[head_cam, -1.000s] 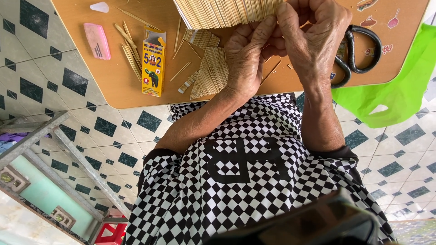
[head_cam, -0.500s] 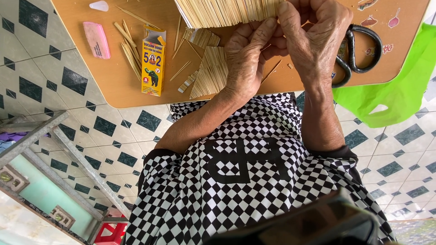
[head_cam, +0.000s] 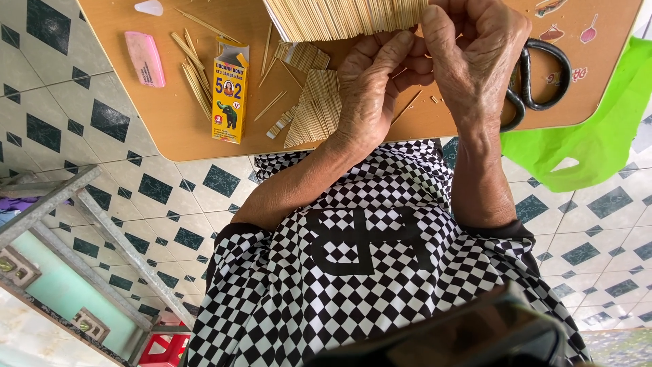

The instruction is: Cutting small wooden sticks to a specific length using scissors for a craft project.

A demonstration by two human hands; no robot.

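**Partly built: stick panels taking shape at the fingertips**

Already several thin sticks are sitting joined into flat panels, so by my reading the work is well under way but unfinished, since loose sticks are still lying unused.

Nearest the body, the left hand [head_cam: 370, 88] and right hand [head_cam: 475, 54] are meeting over the board [head_cam: 170, 129], fingers curled narrow; they seem to be pinching a thin stick between them, though it is mostly hidden. Just beside the left hand a small stick panel [head_cam: 319, 109] is lying flat. Above both hands a big stick panel [head_cam: 339, 17] is touching the fingertips. Right of the right hand black scissors [head_cam: 536, 75] are resting. Farther left, well apart, loose sticks [head_cam: 193, 75], a yellow glue box [head_cam: 229, 92] and a pink eraser [head_cam: 144, 58] are lying.
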